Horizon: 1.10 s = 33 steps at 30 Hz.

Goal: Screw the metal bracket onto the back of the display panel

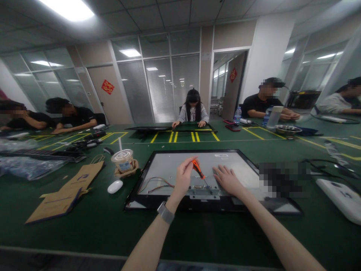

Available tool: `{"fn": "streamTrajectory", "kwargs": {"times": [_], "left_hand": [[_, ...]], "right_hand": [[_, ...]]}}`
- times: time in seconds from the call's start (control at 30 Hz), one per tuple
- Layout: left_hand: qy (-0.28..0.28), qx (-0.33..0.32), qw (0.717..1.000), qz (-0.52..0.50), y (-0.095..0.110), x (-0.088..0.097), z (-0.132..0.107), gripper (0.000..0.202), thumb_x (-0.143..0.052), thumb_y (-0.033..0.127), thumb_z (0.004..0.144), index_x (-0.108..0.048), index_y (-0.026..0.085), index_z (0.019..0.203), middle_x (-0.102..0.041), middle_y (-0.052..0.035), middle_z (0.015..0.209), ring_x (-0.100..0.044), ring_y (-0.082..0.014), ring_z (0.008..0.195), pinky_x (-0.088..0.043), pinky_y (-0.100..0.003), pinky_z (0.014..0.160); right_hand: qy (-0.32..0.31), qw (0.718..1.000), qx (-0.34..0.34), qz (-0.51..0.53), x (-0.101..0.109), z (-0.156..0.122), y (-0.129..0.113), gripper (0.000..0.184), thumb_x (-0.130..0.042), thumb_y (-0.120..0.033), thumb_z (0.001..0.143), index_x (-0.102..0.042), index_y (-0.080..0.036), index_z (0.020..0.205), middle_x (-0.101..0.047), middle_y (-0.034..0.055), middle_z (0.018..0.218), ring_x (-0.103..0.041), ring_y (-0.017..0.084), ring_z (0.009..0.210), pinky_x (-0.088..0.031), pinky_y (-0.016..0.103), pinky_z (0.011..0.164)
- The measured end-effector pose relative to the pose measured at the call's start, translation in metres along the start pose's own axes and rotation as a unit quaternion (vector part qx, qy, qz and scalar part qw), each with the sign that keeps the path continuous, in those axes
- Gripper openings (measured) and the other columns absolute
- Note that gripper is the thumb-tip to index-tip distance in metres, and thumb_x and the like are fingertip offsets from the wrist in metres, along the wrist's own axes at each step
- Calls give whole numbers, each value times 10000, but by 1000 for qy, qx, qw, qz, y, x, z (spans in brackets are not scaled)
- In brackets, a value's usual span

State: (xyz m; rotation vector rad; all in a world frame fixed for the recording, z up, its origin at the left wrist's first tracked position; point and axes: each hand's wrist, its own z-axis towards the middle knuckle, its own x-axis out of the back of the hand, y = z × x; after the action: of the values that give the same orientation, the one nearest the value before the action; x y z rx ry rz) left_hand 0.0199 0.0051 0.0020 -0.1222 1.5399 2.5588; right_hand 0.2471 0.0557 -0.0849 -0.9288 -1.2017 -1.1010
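A flat monitor panel [239, 160] with a black frame lies face down on the green table, its grey metal back up. My left hand [184, 177] is closed around an orange-handled screwdriver [198, 169], whose tip points down at a small metal bracket [203, 192] near the panel's front edge. My right hand [227, 179] lies flat on the panel beside the bracket, fingers stretched out. Thin coloured wires [155, 184] run across the panel's left part. A watch sits on my left wrist.
To the left stand a lidded drink cup [123, 160] with a straw, a white mouse [114, 186] and a brown paper bag [70, 188]. A white device [340, 195] and cables lie at right. Several people sit around the table; one opposite has another panel [169, 128].
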Motion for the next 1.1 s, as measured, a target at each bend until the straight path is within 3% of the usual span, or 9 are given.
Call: {"fn": "streamTrajectory", "kwargs": {"times": [0.27, 0.53, 0.63, 0.73, 0.97, 1.1], "left_hand": [[27, -35, 997, 59, 5, -3, -4, 290, -663, 404, 847, -765, 161, 971, -620, -58, 896, -600, -162, 820, -505, -290, 754], [-9, -14, 1000, 6, 6, -9, -8, 316, -543, 363, 933, -710, 142, 1085, -697, -94, 988, -644, -196, 962, -476, -340, 923], [-13, -42, 998, 39, 5, -11, -12, 265, -584, 356, 917, -741, 171, 1025, -646, -83, 1014, -629, -185, 957, -490, -307, 866], [-9, -81, 993, 88, 7, -13, -15, 196, -638, 321, 889, -758, 188, 969, -595, -48, 895, -607, -161, 862, -492, -283, 808], [-59, -100, 988, 103, 15, -17, -21, 308, -428, 235, 993, -679, 174, 1161, -659, -88, 1045, -625, -191, 983, -481, -325, 903], [-35, -134, 978, 157, 12, -17, -23, 237, -538, 283, 952, -721, 198, 1076, -619, -84, 1074, -604, -201, 1008, -480, -344, 922]], "right_hand": [[1, 1000, 7, -22, -3, 1, 2, 551, -222, -416, 1013, -430, -225, 1486, -406, 161, 1538, -359, 335, 1401, -303, 561, 1090], [0, 1000, 4, -20, -6, 2, 3, 547, -239, -392, 1009, -421, -212, 1492, -406, 166, 1537, -352, 337, 1404, -285, 559, 1104], [4, 1000, 1, -21, -7, 3, 3, 538, -248, -380, 1007, -427, -221, 1488, -409, 159, 1536, -361, 333, 1399, -295, 557, 1098], [5, 1000, 0, -24, -7, 3, 3, 536, -254, -366, 1003, -432, -216, 1486, -409, 163, 1535, -373, 341, 1391, -306, 559, 1090], [-2, 999, -2, -38, -1, 1, 0, 534, -268, -359, 1000, -432, -209, 1486, -409, 157, 1537, -375, 342, 1389, -316, 549, 1088], [-8, 999, -3, -41, 3, 0, -2, 541, -252, -353, 999, -428, -202, 1488, -402, 156, 1541, -373, 345, 1390, -315, 557, 1089]]}}
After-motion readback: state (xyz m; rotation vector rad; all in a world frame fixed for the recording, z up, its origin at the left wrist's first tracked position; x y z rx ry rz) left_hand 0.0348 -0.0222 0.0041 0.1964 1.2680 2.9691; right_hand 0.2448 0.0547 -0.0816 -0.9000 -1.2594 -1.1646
